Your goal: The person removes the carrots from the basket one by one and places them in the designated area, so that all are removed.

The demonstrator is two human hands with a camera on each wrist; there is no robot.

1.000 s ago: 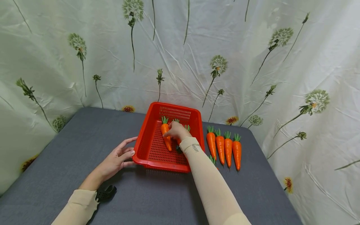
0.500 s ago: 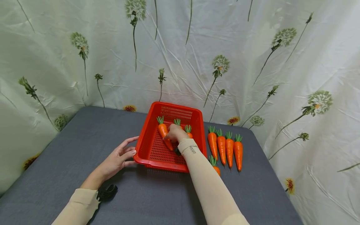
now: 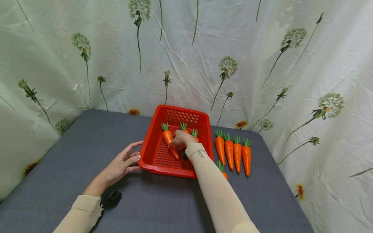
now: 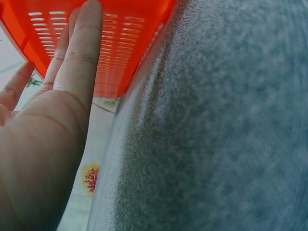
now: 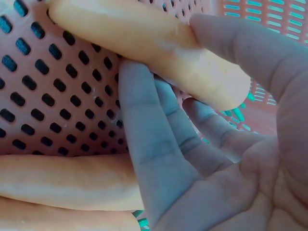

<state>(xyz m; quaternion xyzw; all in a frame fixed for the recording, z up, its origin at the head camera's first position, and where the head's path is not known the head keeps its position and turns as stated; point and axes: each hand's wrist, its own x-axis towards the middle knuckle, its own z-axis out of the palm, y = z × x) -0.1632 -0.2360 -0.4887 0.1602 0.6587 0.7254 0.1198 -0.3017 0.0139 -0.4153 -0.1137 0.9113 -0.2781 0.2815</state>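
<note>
One carrot (image 3: 167, 137) in the red basket (image 3: 172, 171), leafy top swung leftward since a second ago, pinched in the grip of the right hand (image 3: 182, 139); left hand (image 3: 119, 165), fingers straight, touching the basket's near-left corner. Right sleeve (image 3: 217, 191): dark lettering, too small to read surely. Grey counter (image 3: 140, 200), right of basket: row of four carrots (image 3: 229, 153), plus a fifth carrot (image 3: 224, 175) partly behind the sleeve; two basket carrots (image 5: 67, 183), partly hidden by the right hand.

Three carrots (image 3: 168, 137) in basket (image 3: 172, 171), basket on table (image 3: 145, 207), five carrots (image 3: 246, 158) right of it, curtain (image 3: 116, 48) behind
</note>
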